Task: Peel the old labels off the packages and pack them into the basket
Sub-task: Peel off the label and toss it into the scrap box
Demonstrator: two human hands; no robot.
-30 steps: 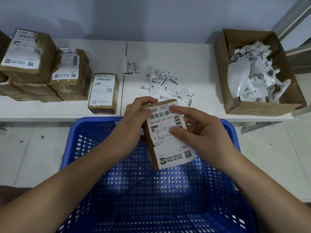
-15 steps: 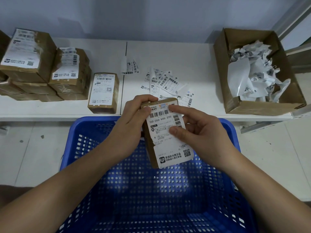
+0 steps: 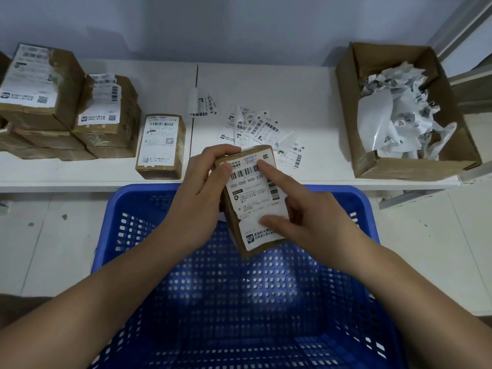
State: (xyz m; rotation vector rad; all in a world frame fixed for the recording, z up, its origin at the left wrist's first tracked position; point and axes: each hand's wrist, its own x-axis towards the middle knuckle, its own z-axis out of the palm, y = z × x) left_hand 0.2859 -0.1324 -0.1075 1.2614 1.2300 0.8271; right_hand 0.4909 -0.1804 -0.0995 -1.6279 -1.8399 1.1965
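Note:
A small brown package (image 3: pixel 233 230) hangs above the far rim of the blue perforated basket (image 3: pixel 149 194). My left hand (image 3: pixel 202 187) grips its upper left corner, thumb on the face. A white shipping label (image 3: pixel 249 189) covers the face. My right hand (image 3: pixel 314 219) lies on the label: the index finger is stretched to the top near the barcode, the thumb presses the lower part, and the other fingers curl at the right edge, where the label is lifted. I see nothing lying in the basket.
On the white shelf (image 3: pixel 306 97), one labelled package (image 3: pixel 161 145) lies near the front edge, with a stack of more packages (image 3: pixel 106 121) to its left. Several peeled label pieces (image 3: pixel 255 129) are scattered behind my hands. At right, a cardboard box (image 3: pixel 399 170) holds crumpled labels.
My right index finger has slid up to the label's top while the thumb moved down. The label's right edge now stands off the package. My left hand keeps its grip.

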